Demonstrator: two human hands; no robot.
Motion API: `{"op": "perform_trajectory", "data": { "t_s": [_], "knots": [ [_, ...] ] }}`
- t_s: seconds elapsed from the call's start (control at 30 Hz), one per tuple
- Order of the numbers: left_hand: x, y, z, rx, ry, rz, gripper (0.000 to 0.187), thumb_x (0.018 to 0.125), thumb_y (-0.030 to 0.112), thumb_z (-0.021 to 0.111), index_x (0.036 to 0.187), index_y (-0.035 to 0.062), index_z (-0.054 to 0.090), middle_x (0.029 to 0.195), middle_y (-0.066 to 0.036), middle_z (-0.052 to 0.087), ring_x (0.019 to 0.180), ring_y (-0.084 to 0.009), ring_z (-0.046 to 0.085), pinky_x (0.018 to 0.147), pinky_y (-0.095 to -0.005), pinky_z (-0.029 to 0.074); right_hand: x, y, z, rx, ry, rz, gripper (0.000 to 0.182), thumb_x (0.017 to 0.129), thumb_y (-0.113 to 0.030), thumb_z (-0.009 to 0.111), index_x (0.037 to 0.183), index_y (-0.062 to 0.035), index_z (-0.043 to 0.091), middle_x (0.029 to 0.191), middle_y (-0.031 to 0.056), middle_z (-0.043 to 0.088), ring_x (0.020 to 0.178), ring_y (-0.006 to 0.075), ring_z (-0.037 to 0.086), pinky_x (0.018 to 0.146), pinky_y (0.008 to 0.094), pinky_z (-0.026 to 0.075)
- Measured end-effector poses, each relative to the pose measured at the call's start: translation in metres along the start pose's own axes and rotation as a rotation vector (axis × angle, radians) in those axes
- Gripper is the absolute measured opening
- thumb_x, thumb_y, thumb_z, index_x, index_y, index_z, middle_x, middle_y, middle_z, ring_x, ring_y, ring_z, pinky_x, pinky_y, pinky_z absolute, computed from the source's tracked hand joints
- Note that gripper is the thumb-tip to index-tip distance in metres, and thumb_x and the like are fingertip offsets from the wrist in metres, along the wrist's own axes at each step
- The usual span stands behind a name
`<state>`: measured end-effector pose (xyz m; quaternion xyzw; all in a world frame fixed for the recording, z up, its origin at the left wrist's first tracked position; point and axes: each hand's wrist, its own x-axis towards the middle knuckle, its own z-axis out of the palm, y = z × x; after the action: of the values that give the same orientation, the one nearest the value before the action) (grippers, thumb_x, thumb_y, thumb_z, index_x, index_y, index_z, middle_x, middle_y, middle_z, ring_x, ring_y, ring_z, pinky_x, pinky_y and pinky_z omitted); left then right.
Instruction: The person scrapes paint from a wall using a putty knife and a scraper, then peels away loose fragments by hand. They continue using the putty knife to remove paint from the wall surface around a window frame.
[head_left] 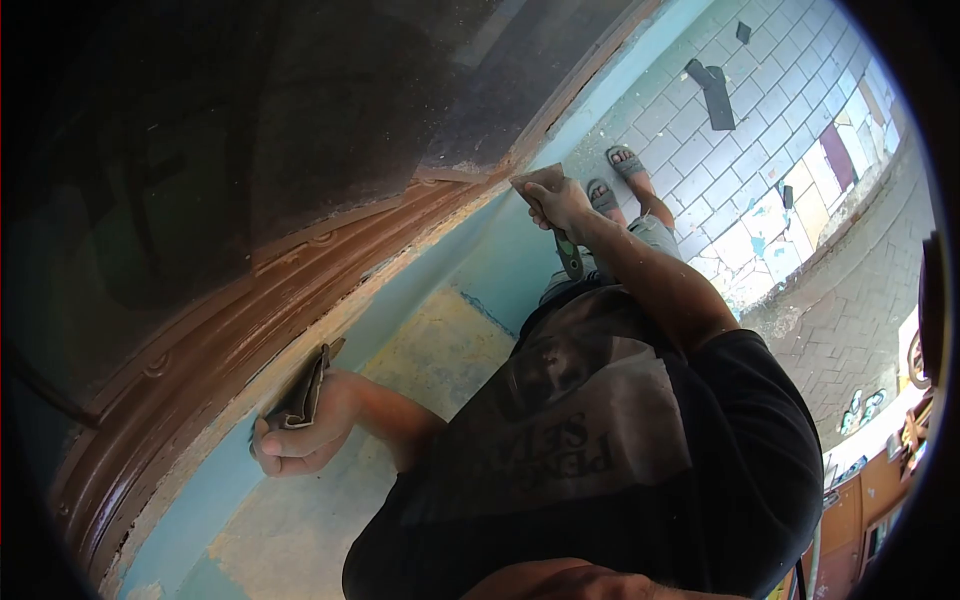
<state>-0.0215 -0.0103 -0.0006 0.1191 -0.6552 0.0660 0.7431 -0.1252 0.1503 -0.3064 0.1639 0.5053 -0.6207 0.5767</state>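
My right hand [565, 208] is closed on a putty knife [538, 180], fingers pressed on its broad blade and the greenish handle pointing back towards my body. The blade's edge is right at the lower border of the brown wooden frame [330, 250], where it meets the pale blue wall [385, 310]. Lower along the same border, my left hand [310, 430] grips a dark folded sheet [300, 400] with worn, pale edges. I cannot tell what the sheet is made of. A large dark pane [250, 120] fills the frame.
Yellowish, patchy areas [430, 335] mark the wall below the frame. My sandalled feet [605, 195] stand on light floor tiles [690, 130]. Dark flat pieces [715, 100] lie on those tiles. Broken-tile mosaic [770, 240] borders grey paving [840, 290], with orange-brown furniture [850, 510] beyond.
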Motion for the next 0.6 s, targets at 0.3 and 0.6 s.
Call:
{"op": "perform_trajectory", "data": {
  "t_s": [0.3, 0.6],
  "knots": [
    [0.0, -0.001, 0.002, -0.051, -0.019, -0.006, 0.026, 0.095, 0.025, 0.064, 0.083, 0.0024, 0.058, 0.079, -0.007, 0.059, 0.068, -0.0179, 0.06, 0.056, -0.0316, 0.053, -0.002, 0.002, 0.008, 0.052, -0.027, 0.042, 0.026, 0.104, -0.022, 0.061, 0.103, 0.0029, 0.067, 0.071, 0.0077, 0.063, 0.056, 0.0138, 0.061, 0.048, 0.0278, 0.048],
    [-0.001, -0.002, 0.001, -0.04, -0.041, 0.014, 0.027, 0.096, 0.025, 0.064, 0.084, 0.0025, 0.057, 0.079, -0.006, 0.059, 0.068, -0.0174, 0.06, 0.056, -0.0306, 0.053, -0.016, -0.007, 0.011, 0.051, -0.076, -0.017, 0.025, 0.104, -0.021, 0.062, 0.107, 0.0025, 0.068, 0.072, 0.0069, 0.063, 0.056, 0.0138, 0.061, 0.049, 0.0278, 0.05]
  ]
}}
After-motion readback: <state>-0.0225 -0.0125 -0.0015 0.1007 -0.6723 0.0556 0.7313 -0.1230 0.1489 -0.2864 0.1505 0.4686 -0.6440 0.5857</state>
